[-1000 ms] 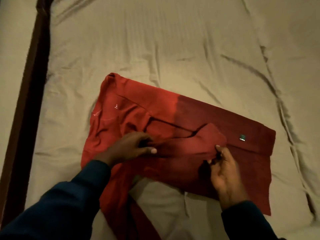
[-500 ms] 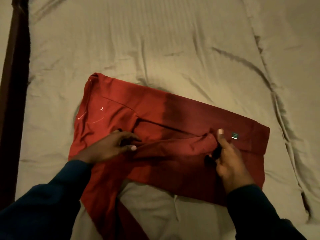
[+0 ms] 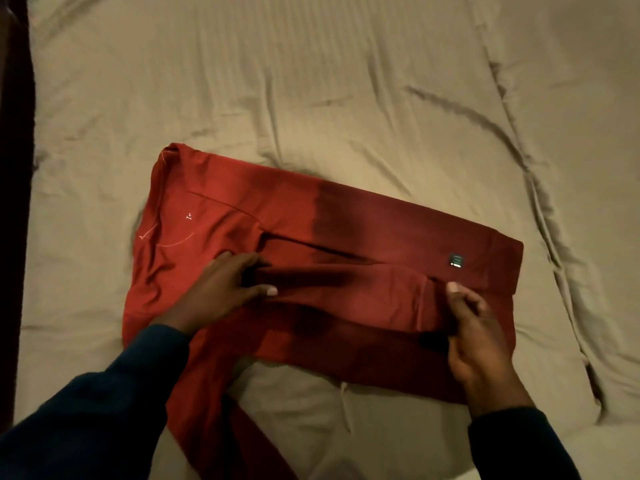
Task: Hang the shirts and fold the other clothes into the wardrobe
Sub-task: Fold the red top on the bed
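A red long-sleeved garment (image 3: 311, 223) lies partly folded on the bed, its body running from upper left to right, with a small dark label near its right end. One sleeve is folded across the body. My left hand (image 3: 221, 289) lies on the garment's left part, fingers stretched over the sleeve and pressing it down. My right hand (image 3: 474, 327) grips the sleeve's end near the right side, thumb on top and fingers curled under the cloth. The other sleeve trails off toward the bottom edge, partly hidden by my left forearm.
A beige, wrinkled bedsheet (image 3: 346, 98) covers the bed all around the garment. A dark wooden bed frame (image 3: 14, 202) runs along the left edge.
My right hand has carried the sleeve's end further right across the garment and laid it flatter. My left hand stays pressing the sleeve. The camera has shifted slightly.
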`<action>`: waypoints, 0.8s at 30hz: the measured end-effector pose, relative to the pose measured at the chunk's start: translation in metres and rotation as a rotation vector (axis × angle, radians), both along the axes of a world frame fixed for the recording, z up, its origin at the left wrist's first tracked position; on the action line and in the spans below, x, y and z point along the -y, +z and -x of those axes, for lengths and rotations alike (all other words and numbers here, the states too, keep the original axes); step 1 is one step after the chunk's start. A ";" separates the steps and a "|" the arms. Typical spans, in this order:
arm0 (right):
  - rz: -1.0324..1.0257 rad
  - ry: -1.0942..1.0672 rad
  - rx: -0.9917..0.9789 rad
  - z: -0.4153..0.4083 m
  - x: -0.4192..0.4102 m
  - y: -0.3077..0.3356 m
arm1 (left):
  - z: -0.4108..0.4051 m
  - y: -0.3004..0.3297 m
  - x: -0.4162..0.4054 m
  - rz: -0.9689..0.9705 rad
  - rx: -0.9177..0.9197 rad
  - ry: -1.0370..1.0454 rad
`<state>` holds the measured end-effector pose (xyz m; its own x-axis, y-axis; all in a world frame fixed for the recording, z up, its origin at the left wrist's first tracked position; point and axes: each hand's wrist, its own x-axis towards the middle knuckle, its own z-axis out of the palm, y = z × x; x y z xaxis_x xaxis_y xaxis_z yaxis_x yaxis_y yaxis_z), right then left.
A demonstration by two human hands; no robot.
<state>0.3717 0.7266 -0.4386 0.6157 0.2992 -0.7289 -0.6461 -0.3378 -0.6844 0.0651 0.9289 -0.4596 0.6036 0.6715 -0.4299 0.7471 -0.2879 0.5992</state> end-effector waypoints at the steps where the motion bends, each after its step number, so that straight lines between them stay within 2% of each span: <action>1: 0.089 0.128 0.034 0.001 0.000 0.004 | -0.001 -0.001 0.000 -0.030 -0.033 -0.073; 3: 0.127 0.263 0.017 0.001 0.000 0.014 | -0.004 0.003 0.000 -0.044 -0.047 -0.148; 6: -0.223 0.204 0.030 -0.005 -0.001 0.038 | 0.000 0.007 -0.006 -0.048 -0.108 -0.238; 8: -0.410 0.074 0.059 -0.014 0.000 0.050 | 0.004 0.009 -0.014 -0.150 -0.154 -0.302; 11: -0.284 -0.017 0.098 -0.024 0.010 0.037 | 0.005 0.016 -0.025 -0.254 -0.169 -0.305; 14: -0.165 -0.066 0.081 -0.022 0.015 0.021 | 0.002 0.025 -0.041 -0.138 -0.149 -0.240; 16: -0.139 -0.004 0.089 -0.020 0.017 0.020 | -0.003 0.029 -0.050 -0.126 -0.044 -0.239; 20: -0.149 0.057 0.027 -0.015 0.021 0.020 | -0.019 0.027 -0.058 -0.234 0.121 -0.185; 22: -0.136 -0.014 -0.012 -0.015 0.023 0.017 | -0.023 0.024 -0.056 -0.344 0.165 -0.138; 23: -0.137 -0.085 -0.037 -0.016 0.023 0.015 | -0.026 0.022 -0.053 -0.473 0.154 -0.069; 24: -0.129 -0.132 -0.042 -0.017 0.024 0.012 | -0.027 0.018 -0.047 -0.620 0.141 0.092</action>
<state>0.3891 0.7026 -0.4264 0.6255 0.3100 -0.7160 -0.7083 -0.1593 -0.6877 0.0917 0.9757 -0.4418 0.5542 0.8216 0.1339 0.7114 -0.5510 0.4362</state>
